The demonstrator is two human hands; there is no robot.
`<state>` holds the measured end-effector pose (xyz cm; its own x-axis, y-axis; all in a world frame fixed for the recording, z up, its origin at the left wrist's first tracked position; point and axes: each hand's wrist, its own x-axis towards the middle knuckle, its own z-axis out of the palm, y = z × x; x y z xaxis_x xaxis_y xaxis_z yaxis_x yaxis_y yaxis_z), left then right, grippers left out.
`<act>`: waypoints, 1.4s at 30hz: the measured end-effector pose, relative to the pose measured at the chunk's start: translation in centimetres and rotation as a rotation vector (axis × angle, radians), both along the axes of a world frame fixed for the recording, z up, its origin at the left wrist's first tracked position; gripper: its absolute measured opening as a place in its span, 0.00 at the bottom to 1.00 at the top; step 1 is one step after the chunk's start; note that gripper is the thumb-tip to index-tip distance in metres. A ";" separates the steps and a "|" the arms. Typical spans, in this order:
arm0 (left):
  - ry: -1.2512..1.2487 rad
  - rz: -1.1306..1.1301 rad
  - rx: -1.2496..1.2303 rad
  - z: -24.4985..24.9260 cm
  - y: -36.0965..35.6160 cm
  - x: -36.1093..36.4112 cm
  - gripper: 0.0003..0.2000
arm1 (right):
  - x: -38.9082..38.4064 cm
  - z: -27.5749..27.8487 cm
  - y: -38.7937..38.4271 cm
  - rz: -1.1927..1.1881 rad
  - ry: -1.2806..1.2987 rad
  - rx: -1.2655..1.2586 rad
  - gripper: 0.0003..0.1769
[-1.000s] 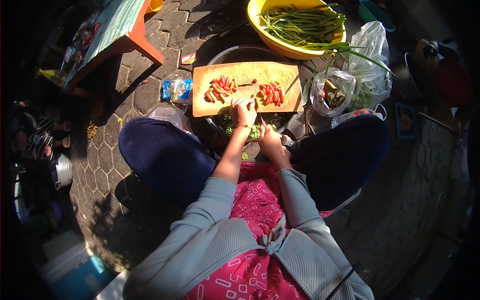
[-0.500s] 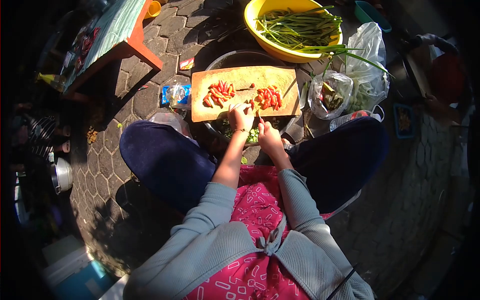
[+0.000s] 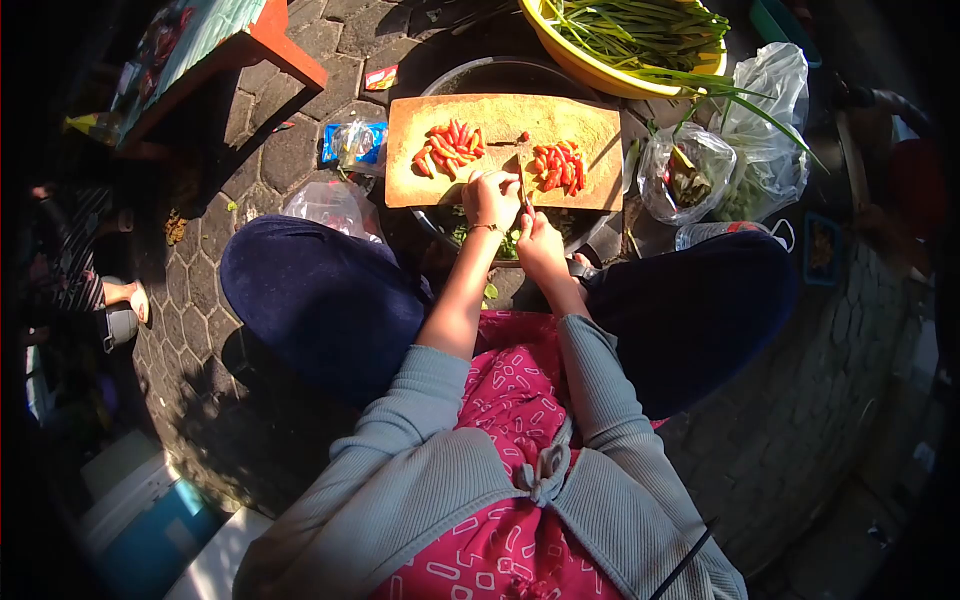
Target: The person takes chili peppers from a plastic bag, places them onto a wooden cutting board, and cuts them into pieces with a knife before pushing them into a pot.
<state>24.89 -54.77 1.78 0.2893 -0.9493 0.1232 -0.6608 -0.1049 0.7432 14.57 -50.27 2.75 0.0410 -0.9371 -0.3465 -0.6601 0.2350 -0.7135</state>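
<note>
A wooden board (image 3: 505,115) lies across a large dark basin (image 3: 490,75) holding chopped greens. Two piles of red chilies rest on it, the left pile (image 3: 450,148) and the right pile (image 3: 560,166). My right hand (image 3: 542,250) is closed round the handle of a knife (image 3: 523,185), whose blade points away over the board. Beside the blade, at the board's near edge, my left hand (image 3: 490,200) has its fingers pinched together; what they hold is too small to make out.
Beyond the board at the right is a yellow basin (image 3: 590,75) of long green leaves. Plastic bags (image 3: 690,170) and a bottle (image 3: 715,233) lie to the right. A red-legged bench (image 3: 265,45) stands at the upper left, and part of a person (image 3: 85,270) shows at the left edge.
The view has shifted, so the board and basins sit higher in it. The knife blade now shows more upright beside my left hand. A person's foot has come into view at the left.
</note>
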 end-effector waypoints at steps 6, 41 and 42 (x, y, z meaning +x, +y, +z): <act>-0.053 0.061 -0.021 0.3 0.1 -0.3 0.04 | -0.9 -0.2 2.6 -0.022 0.015 -0.031 0.17; 0.027 0.061 -0.056 -1.7 0.2 -0.3 0.01 | -0.1 0.7 2.3 -0.030 -0.017 0.002 0.21; 0.031 0.055 -0.057 -1.8 0.4 -0.4 0.01 | -0.5 0.7 3.0 -0.026 -0.026 -0.003 0.21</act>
<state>24.52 -54.39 0.02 0.3449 -0.9236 0.1672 -0.6320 -0.0968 0.7689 14.12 -47.23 3.50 0.0252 -0.9390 -0.3430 -0.6350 0.2500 -0.7309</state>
